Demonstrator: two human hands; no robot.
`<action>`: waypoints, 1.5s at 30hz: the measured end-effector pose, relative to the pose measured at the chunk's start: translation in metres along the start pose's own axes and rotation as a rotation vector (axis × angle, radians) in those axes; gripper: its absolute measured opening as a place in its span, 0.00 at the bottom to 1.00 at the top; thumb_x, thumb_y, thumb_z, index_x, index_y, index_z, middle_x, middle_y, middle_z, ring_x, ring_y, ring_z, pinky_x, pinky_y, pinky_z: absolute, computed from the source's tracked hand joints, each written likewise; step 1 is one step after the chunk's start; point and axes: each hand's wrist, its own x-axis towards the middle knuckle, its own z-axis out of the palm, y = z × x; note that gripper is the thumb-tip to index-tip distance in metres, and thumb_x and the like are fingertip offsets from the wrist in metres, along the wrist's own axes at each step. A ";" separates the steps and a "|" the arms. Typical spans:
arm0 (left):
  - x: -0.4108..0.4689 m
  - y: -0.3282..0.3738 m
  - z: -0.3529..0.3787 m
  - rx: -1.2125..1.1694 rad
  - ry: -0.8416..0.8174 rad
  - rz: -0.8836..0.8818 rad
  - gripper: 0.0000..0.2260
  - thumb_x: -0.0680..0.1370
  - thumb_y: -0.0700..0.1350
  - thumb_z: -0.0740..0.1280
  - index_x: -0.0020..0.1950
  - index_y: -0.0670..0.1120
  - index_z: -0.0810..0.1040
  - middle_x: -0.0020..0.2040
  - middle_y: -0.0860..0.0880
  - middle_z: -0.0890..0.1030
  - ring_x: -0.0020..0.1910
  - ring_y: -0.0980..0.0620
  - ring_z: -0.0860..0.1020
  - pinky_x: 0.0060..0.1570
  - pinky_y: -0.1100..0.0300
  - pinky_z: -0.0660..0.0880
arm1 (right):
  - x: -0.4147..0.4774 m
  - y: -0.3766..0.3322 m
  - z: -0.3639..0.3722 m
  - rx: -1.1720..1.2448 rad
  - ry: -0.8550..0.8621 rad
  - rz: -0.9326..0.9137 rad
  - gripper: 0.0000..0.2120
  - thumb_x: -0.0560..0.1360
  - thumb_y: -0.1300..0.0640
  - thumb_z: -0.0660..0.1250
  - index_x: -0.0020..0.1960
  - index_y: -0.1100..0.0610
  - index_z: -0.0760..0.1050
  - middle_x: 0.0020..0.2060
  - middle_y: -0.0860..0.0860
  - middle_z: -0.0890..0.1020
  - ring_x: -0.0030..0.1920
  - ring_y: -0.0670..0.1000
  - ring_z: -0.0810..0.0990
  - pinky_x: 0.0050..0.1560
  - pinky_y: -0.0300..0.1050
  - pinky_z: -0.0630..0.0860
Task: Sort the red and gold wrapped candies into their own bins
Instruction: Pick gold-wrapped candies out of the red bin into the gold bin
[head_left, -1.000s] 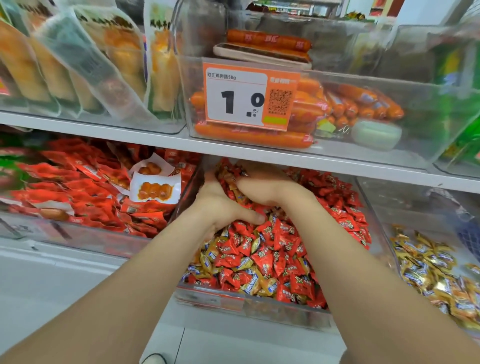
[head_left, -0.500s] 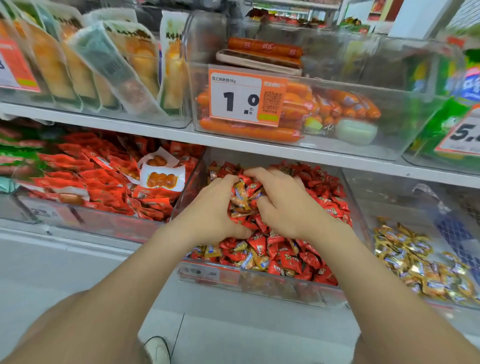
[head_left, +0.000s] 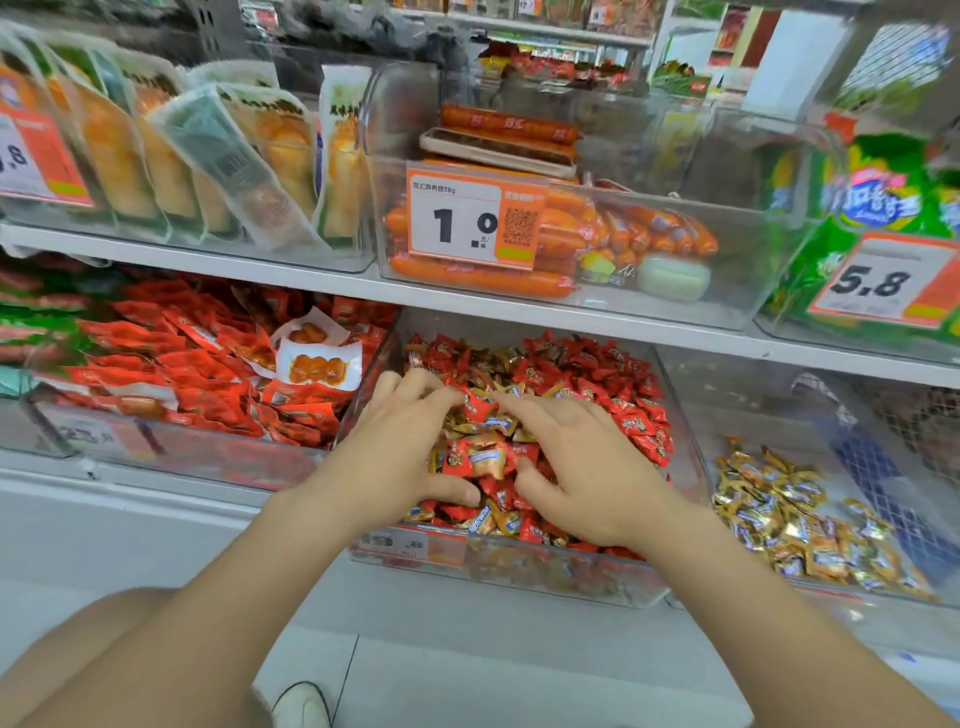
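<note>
A clear middle bin (head_left: 519, 571) on the lower shelf holds a heap of red wrapped candies (head_left: 634, 410) with gold wrapped candies (head_left: 485, 460) mixed in. My left hand (head_left: 395, 457) lies on the heap's left side, fingers spread and nearly straight, thumb low against the candies. My right hand (head_left: 582, 467) rests on the heap's right side, fingers stretched toward the left hand. Between the two hands sits a loose mound of red and gold pieces. To the right, a clear bin (head_left: 685, 415) holds only gold candies (head_left: 779, 509).
A bin of red snack packets (head_left: 197, 374) stands left of the candy bin. Above, the upper shelf (head_left: 311, 273) carries a sausage bin (head_left: 571, 244) with a 1.0 price tag (head_left: 470, 223), egg packs and green bags. My shoe (head_left: 301, 704) shows on the floor below.
Both hands came back from deep under the shelf, dragging candies forward. They held a bunch cupped between curled fingers; now the fingers are flattened and spread over the heap.
</note>
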 end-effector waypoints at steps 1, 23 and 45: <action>0.000 -0.001 -0.002 -0.026 -0.016 -0.004 0.45 0.65 0.66 0.79 0.78 0.53 0.69 0.68 0.55 0.68 0.68 0.53 0.65 0.68 0.56 0.68 | -0.001 0.001 0.000 0.006 0.033 0.009 0.32 0.78 0.48 0.60 0.81 0.47 0.62 0.70 0.47 0.77 0.69 0.52 0.73 0.74 0.55 0.64; -0.008 -0.004 -0.008 -0.187 -0.020 0.019 0.26 0.73 0.49 0.80 0.68 0.62 0.77 0.60 0.60 0.75 0.57 0.61 0.74 0.59 0.63 0.70 | -0.010 0.018 -0.032 0.433 0.195 0.147 0.19 0.78 0.67 0.61 0.56 0.48 0.85 0.45 0.46 0.77 0.46 0.43 0.76 0.46 0.35 0.70; -0.001 0.003 -0.002 -0.282 0.193 0.014 0.04 0.83 0.47 0.68 0.54 0.56 0.81 0.50 0.56 0.73 0.48 0.63 0.73 0.44 0.73 0.67 | 0.004 -0.005 -0.020 0.518 0.316 0.258 0.22 0.75 0.71 0.60 0.42 0.49 0.86 0.44 0.47 0.81 0.38 0.41 0.78 0.37 0.30 0.67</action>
